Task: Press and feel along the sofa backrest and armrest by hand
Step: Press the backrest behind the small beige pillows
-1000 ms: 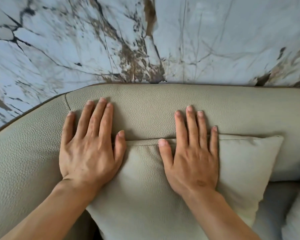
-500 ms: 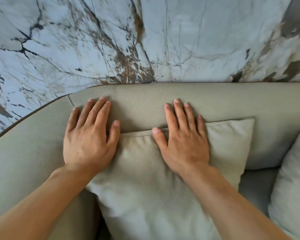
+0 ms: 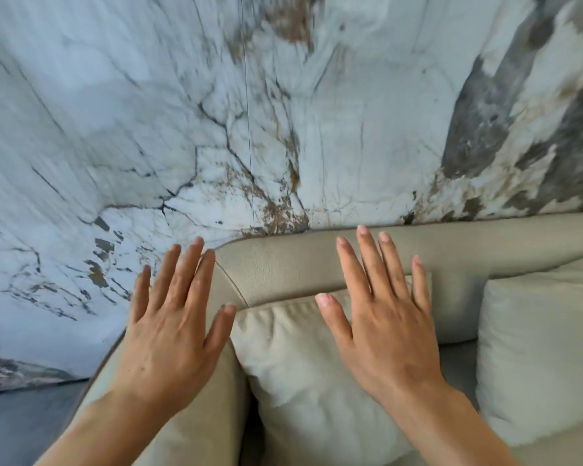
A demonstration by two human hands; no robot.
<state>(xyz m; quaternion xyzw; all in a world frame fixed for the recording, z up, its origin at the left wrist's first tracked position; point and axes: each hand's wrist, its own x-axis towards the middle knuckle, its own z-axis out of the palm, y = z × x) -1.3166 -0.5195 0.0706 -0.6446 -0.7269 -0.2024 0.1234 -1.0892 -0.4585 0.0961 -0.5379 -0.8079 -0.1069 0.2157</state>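
A veined marble wall (image 3: 122,122) is seen behind the beige sofa backrest (image 3: 485,243), whose top edge runs to a rounded corner where the armrest (image 3: 196,428) begins. Two cushions (image 3: 303,375) are propped against the backrest. The left hand (image 3: 172,338) is spread flat over the armrest corner and the right hand (image 3: 384,327) over the backrest and nearer cushion, fingers (image 3: 367,260) extended, nothing grasped; contact cannot be told.

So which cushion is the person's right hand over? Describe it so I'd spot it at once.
Start at the marbled wall, then drop to the beige sofa backrest below it. Two loose cushions lean there; it is the cushion tucked into the corner by the armrest, under the right hand, not the paler cushion at the frame's right edge.
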